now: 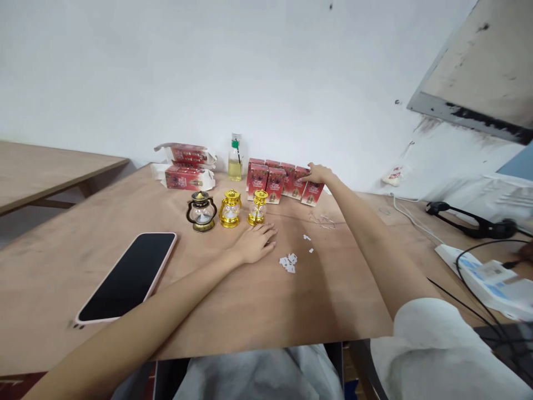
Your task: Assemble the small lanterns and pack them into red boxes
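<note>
My right hand (320,173) reaches to the back of the wooden table (250,300) and its fingers close on a small red box (301,173) in a row of several red boxes (275,180). My left hand (255,243) lies flat on the table, fingers spread, just in front of a small gold lantern (259,207). Two more lanterns stand in line to its left, one gold (230,208) and one dark bronze (202,211).
A phone with a pink case (130,276) lies screen up at the left. Opened red boxes (187,165) and a small bottle of yellow liquid (235,158) stand by the wall. White paper scraps (288,261) lie mid-table. Cables (478,261) and a white packet (491,280) sit at the right.
</note>
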`<state>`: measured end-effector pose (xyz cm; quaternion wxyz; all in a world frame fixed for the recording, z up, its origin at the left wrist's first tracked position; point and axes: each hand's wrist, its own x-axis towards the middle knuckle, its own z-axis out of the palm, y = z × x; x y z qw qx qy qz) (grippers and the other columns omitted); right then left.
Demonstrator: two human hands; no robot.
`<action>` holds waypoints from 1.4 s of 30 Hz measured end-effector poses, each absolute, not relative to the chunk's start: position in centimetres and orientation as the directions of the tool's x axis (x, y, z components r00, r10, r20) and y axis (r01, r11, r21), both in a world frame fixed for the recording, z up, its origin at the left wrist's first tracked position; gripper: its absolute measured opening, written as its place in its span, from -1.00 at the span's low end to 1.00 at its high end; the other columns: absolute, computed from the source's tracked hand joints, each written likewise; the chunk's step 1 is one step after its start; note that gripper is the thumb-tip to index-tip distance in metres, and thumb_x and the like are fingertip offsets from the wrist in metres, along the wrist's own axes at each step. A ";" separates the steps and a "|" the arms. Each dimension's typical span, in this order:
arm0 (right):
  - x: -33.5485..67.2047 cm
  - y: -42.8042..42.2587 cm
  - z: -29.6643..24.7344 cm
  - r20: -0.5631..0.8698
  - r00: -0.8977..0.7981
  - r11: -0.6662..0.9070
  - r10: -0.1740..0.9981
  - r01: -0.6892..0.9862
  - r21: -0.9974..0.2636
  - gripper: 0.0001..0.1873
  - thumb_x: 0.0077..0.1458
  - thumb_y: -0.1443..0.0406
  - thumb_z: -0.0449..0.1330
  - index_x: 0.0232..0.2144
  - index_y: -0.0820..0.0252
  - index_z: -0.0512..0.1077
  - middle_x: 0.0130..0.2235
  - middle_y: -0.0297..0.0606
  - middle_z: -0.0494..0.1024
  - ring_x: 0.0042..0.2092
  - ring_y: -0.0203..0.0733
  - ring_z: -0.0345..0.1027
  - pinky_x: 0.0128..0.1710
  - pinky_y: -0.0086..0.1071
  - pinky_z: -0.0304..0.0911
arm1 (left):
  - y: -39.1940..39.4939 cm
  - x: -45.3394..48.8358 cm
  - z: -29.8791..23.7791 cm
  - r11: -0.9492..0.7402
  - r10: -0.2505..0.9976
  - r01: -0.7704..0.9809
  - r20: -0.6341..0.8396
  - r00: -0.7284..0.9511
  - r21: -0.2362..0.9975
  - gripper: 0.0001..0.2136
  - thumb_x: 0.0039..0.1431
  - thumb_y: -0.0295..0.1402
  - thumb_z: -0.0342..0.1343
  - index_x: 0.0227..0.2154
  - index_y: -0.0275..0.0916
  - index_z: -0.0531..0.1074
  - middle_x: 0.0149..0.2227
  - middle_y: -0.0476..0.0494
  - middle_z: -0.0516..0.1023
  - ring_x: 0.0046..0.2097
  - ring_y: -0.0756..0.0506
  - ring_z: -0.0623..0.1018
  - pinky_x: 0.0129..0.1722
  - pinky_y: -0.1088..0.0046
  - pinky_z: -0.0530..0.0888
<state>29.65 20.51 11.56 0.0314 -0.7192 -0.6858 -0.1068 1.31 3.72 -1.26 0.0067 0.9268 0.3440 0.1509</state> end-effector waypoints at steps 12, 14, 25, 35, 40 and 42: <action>25.5 20.2 14.1 0.047 -0.117 0.112 0.992 0.990 0.091 -0.32 -0.21 -0.15 0.28 -0.30 0.36 0.45 -0.31 0.04 0.56 -0.31 0.04 0.45 -0.36 -0.23 0.31 | 3.8 1.5 -1.3 -0.759 0.646 0.640 0.258 0.718 0.120 -0.57 0.30 -0.20 -0.18 0.13 -0.30 0.27 0.23 -0.26 0.25 0.24 -0.22 0.25 0.18 0.19 0.24; 24.4 20.1 13.8 0.101 -0.160 0.152 0.982 0.985 0.079 -0.32 -0.16 -0.13 0.26 -0.23 0.36 0.41 -0.26 0.07 0.55 -0.28 0.06 0.45 -0.32 -0.21 0.32 | 3.9 1.5 -1.3 -0.757 0.650 0.642 0.251 0.718 0.125 -0.56 0.30 -0.21 -0.17 0.14 -0.30 0.27 0.23 -0.26 0.25 0.24 -0.22 0.24 0.18 0.19 0.23; 21.6 18.5 9.5 0.439 -0.220 0.267 0.871 0.962 -0.047 -0.32 0.19 -0.13 -0.24 0.08 0.25 0.16 0.10 0.06 0.28 0.13 0.15 0.09 0.01 -0.02 0.17 | 3.9 1.3 -1.4 -0.761 0.643 0.637 0.262 0.720 0.121 -0.56 0.29 -0.19 -0.17 0.13 -0.30 0.27 0.23 -0.25 0.26 0.23 -0.20 0.26 0.19 0.21 0.21; 18.2 14.4 2.3 0.536 0.285 0.089 0.795 0.819 -0.567 0.15 -0.04 -0.15 0.12 0.26 0.45 -0.35 0.26 0.29 -0.10 0.33 0.17 -0.26 0.24 -0.04 -0.16 | 3.9 1.4 -1.5 -0.757 0.648 0.643 0.257 0.717 0.115 -0.55 0.29 -0.20 -0.18 0.14 -0.31 0.26 0.22 -0.27 0.26 0.22 -0.22 0.27 0.17 0.20 0.23; 16.5 15.5 -0.2 0.236 0.411 -0.113 0.881 0.665 -0.738 0.31 -0.23 0.01 0.35 0.27 0.42 -0.39 0.28 0.40 -0.16 0.32 0.30 -0.24 0.21 0.04 -0.10 | 3.9 1.5 -1.4 -0.756 0.651 0.644 0.247 0.718 0.121 -0.55 0.30 -0.19 -0.19 0.13 -0.31 0.27 0.22 -0.28 0.25 0.23 -0.23 0.25 0.17 0.18 0.23; 16.3 15.9 -0.4 0.244 0.416 -0.107 0.876 0.661 -0.743 0.25 -0.20 0.08 0.35 0.27 0.37 -0.36 0.29 0.35 -0.16 0.32 0.28 -0.22 0.21 0.05 -0.10 | 3.9 1.5 -1.4 -0.755 0.651 0.645 0.246 0.718 0.117 -0.55 0.30 -0.20 -0.19 0.14 -0.32 0.26 0.22 -0.29 0.26 0.23 -0.23 0.25 0.17 0.18 0.23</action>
